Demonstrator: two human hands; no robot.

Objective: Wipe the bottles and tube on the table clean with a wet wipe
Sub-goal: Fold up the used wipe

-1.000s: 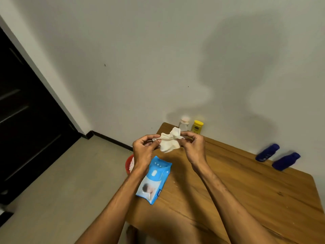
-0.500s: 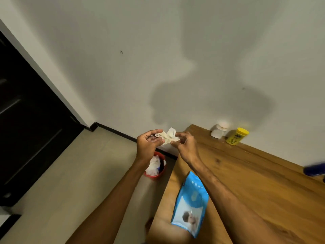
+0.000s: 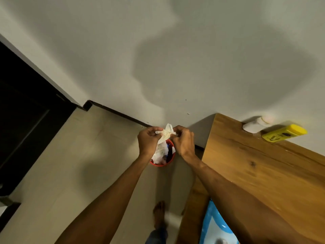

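A crumpled white wet wipe (image 3: 166, 133) is pinched between my left hand (image 3: 149, 141) and my right hand (image 3: 182, 141), both held past the table's left edge, above a red bin (image 3: 162, 163) on the floor. The bin holds used wipes. On the wooden table (image 3: 260, 173), against the wall, a yellow bottle (image 3: 284, 133) lies on its side beside a clear bottle with a white cap (image 3: 255, 125). The blue wet-wipe pack (image 3: 213, 226) lies at the table's near left edge, partly under my right forearm. The blue bottles are out of view.
A white wall with a dark skirting board (image 3: 116, 112) runs behind the bin. A dark doorway (image 3: 26, 111) fills the left side. My bare foot (image 3: 159, 214) stands on the light tiled floor by the table's corner.
The view has swung left and down. My two hands carried the wipe off the table to a spot over the red bin. The wipe looks more tightly bunched.
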